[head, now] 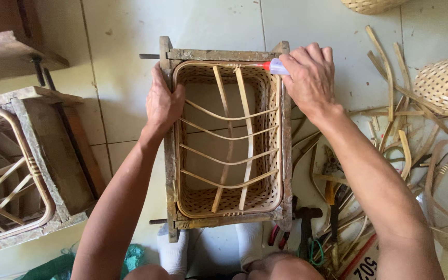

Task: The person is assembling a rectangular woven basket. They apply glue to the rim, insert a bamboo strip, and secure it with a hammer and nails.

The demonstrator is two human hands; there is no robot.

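Note:
A rectangular woven bamboo basket (268, 103) sits inside a rough wooden frame mould (219, 54) on the tiled floor, with curved and straight bamboo strips crossing its open bottom. My left hand (163, 101) grips the frame's left side near the top corner. My right hand (309, 75) holds a small glue bottle (276, 66) with a red nozzle, its tip touching the basket rim at the far edge.
A second wooden frame (53, 155) with a basket stands at the left. Loose bamboo strips (390, 88), a hammer (307, 220), pliers and other tools lie on the right. Woven baskets (447, 83) rest at the far right. My socked feet (175, 254) are below the frame.

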